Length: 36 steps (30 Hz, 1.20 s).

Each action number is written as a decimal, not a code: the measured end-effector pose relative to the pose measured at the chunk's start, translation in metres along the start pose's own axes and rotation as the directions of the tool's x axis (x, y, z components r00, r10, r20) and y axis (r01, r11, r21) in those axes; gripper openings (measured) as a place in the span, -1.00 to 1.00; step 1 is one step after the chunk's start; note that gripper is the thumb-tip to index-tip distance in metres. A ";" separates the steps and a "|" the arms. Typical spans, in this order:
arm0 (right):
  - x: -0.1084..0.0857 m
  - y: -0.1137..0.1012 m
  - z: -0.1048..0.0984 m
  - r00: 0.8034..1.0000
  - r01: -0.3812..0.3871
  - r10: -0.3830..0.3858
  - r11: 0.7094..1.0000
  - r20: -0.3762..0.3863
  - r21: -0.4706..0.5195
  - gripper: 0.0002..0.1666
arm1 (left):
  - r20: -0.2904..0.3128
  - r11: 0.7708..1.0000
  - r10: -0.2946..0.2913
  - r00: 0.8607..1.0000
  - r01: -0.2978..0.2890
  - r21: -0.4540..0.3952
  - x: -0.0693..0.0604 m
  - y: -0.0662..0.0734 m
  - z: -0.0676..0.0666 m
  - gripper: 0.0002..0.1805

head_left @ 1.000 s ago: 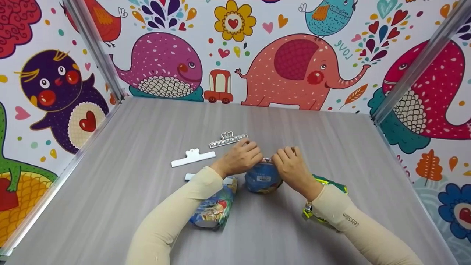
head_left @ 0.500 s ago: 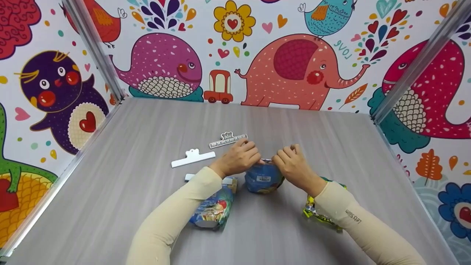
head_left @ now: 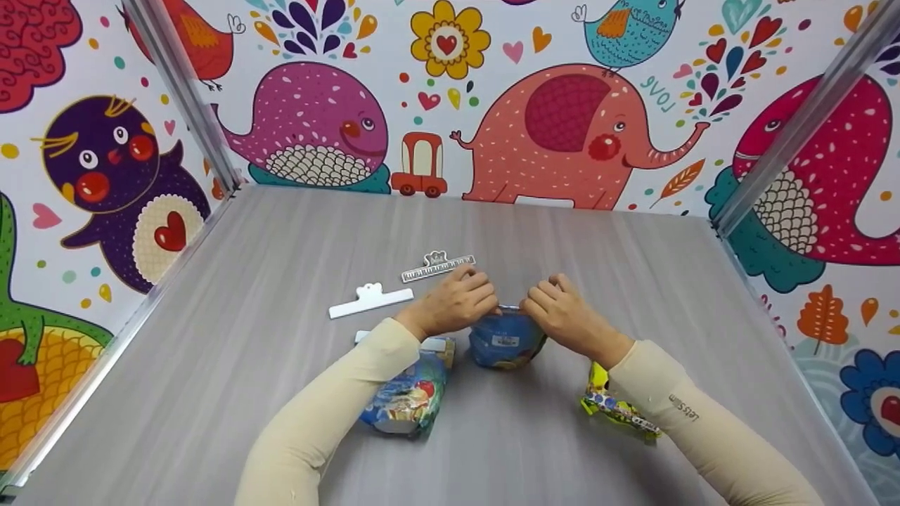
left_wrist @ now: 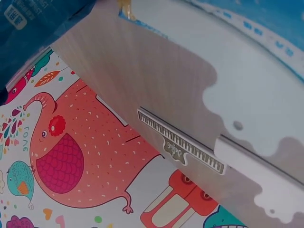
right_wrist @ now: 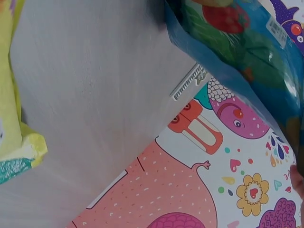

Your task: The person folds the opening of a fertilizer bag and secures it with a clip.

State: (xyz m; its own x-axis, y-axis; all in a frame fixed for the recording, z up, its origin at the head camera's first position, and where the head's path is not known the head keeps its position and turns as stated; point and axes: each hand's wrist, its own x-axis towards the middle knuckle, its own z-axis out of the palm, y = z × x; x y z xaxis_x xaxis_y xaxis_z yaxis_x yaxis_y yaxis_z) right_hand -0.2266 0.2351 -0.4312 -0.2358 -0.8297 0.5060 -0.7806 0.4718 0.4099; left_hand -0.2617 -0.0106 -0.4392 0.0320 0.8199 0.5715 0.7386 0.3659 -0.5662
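Note:
A blue snack bag [head_left: 505,343] stands upright at the middle of the table, its top edge stretched between both hands. My left hand [head_left: 455,302] pinches the top's left corner, and my right hand [head_left: 571,316] pinches the right one. Their fingertips are partly hidden behind the knuckles in the head view. In the right wrist view the blue bag [right_wrist: 251,61] fills the upper right, with a bit of finger [right_wrist: 297,179] at its edge. Just left of it lies another blue snack bag [head_left: 404,399], a white sealing clip [head_left: 437,344] across its top, partly covered by my left sleeve.
Farther back on the left lie a loose white sealing clip [head_left: 371,301] and a piano-keyboard patterned clip [head_left: 437,267]. Under my right forearm is a yellow-green packet [head_left: 615,411], partly hidden. A cartoon-printed wall [head_left: 450,105] and metal posts [head_left: 787,119] bound the table.
My right hand and forearm have shifted slightly outward to the right, uncovering more of the packet's yellow end. Both hands keep their pinch on the bag's top; the left has barely moved.

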 end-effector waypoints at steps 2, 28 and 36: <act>0.000 0.002 -0.001 1.000 0.014 -0.014 1.000 0.019 0.010 -0.58 | 0.011 1.000 0.004 1.000 -0.004 0.000 -0.001 0.000 -0.001 -0.77; -0.009 0.010 -0.017 0.987 0.000 -0.032 0.980 0.156 0.199 -0.33 | 0.104 0.995 0.000 0.995 0.011 -0.100 -0.013 -0.003 -0.015 -0.90; -0.014 0.008 -0.018 0.993 -0.020 -0.004 0.980 0.116 0.200 -0.39 | 0.103 0.998 -0.031 0.994 0.037 -0.058 -0.015 -0.001 -0.017 -0.87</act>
State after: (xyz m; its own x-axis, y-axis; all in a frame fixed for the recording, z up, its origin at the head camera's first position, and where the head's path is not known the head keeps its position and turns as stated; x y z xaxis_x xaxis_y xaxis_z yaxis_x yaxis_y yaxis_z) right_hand -0.2190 0.2561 -0.4213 -0.2985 -0.8605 0.4128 -0.8759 0.4188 0.2396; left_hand -0.2513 -0.0307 -0.4375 -0.0606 0.8493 0.5244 0.7772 0.3698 -0.5092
